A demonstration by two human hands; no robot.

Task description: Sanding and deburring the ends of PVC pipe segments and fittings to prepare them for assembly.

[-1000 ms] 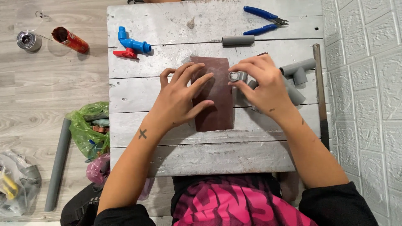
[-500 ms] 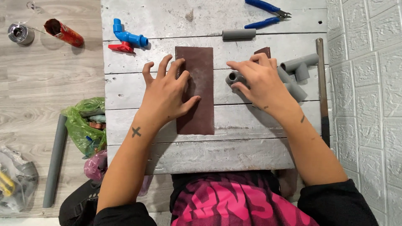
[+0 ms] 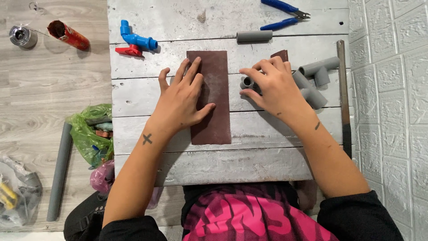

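Observation:
A dark brown sheet of sandpaper [image 3: 215, 71] lies flat on the worn white wooden table [image 3: 178, 165]. My left hand [image 3: 180, 100] rests palm down on its left half, fingers spread. To the right, my right hand [image 3: 272, 87] is closed around a short grey pipe fitting [image 3: 246, 82], whose open round end faces left just beside the sandpaper's right edge. Most of the fitting is hidden under my fingers.
Grey tee fittings [image 3: 314, 78], a short grey pipe piece [image 3: 254, 36], blue-handled pliers [image 3: 281, 13], a blue tap with a red handle [image 3: 133, 42] and a long dark tool [image 3: 344, 102] lie on the table. The floor holds a grey pipe [image 3: 59, 172], bags, a red tube [image 3: 67, 35].
My right hand has moved off the sandpaper to the right, taking the grey fitting. My left hand has stayed flat on the sheet, which has shifted a little.

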